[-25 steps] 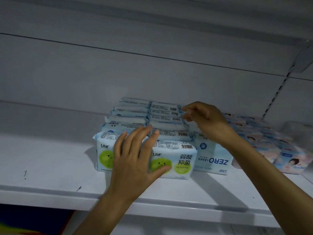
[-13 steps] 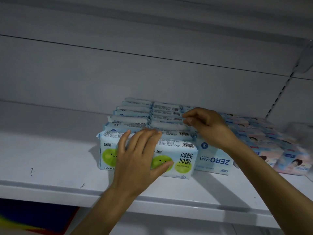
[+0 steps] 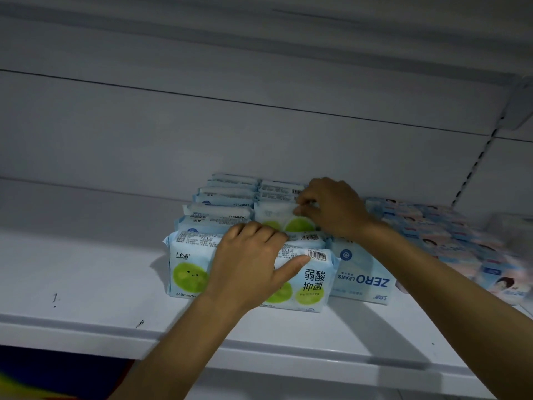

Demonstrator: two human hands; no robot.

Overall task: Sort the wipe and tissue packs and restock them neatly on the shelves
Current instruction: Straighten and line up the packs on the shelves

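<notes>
White shelf (image 3: 86, 278), small dark marks near its front edge; grey back panel (image 3: 202, 134) behind, upper shelf (image 3: 259, 30) overhead. Green-dot packs (image 3: 225, 210) stand in two rows at centre, ZERO pack (image 3: 363, 280) just right of them, baby-face packs (image 3: 450, 235) further right. My left hand (image 3: 253, 264) grips the front pack (image 3: 190, 272), fingers curled over its top, thumb on its face. My right hand (image 3: 334, 209) pinches the corner of the tilted pack (image 3: 274, 216) behind.
</notes>
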